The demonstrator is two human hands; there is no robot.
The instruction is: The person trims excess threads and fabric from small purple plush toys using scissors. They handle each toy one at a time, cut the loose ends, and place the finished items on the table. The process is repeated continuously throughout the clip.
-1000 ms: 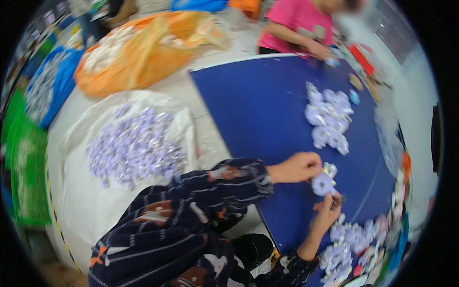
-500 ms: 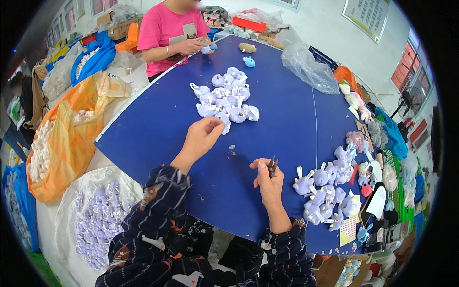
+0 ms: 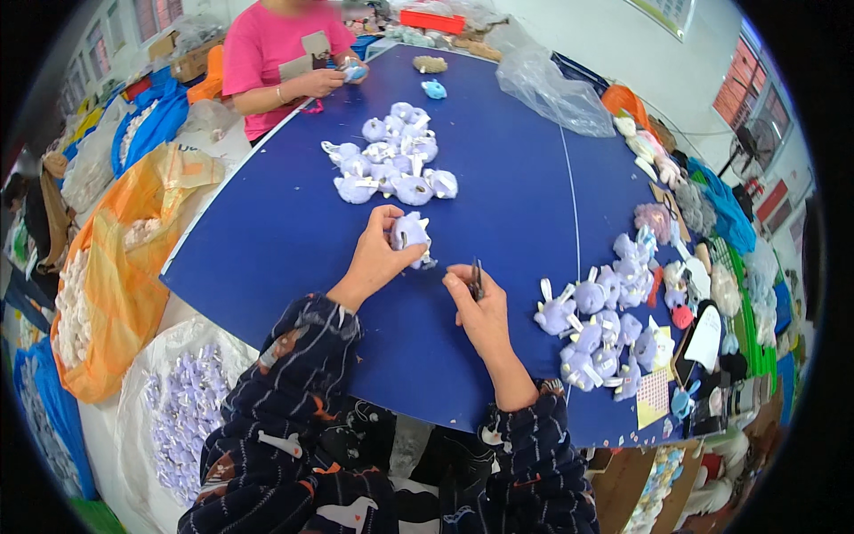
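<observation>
Near the middle of the frame, our left hand (image 3: 372,258) grips a lavender plush piece (image 3: 410,231) between thumb and fingers, by its left side, probably so that its right side is uncovered. Our right hand (image 3: 485,311) is curled around small dark snips (image 3: 477,279), tips pointing up the frame, a hold that likely leaves the thumb fairly free. The piece lies in the left hand's grasp, up and left of the right hand and apart from it. Just above sits a cluster of similar pieces (image 3: 412,189) on the blue tabletop (image 3: 498,178); a second group (image 3: 587,298) lies at right, perhaps separated to avoid mixing.
</observation>
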